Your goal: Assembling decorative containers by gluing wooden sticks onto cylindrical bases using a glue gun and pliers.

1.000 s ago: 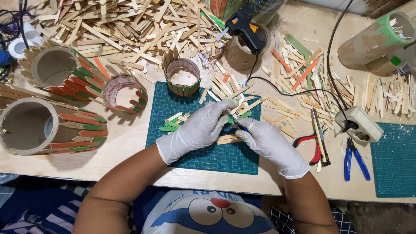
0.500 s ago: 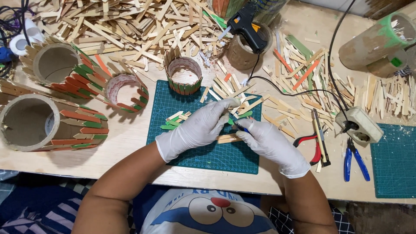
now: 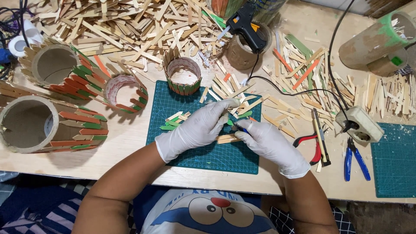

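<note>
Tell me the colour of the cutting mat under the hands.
Dark teal green cutting mat with a fine pale grid; head view.

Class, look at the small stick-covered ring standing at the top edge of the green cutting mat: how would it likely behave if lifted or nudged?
The small ring is probably light, being hollow with thin sticks around it. Standing upright on its flat end, it would likely slide rather than roll. Its glued sticks may snap off if squeezed.
</note>
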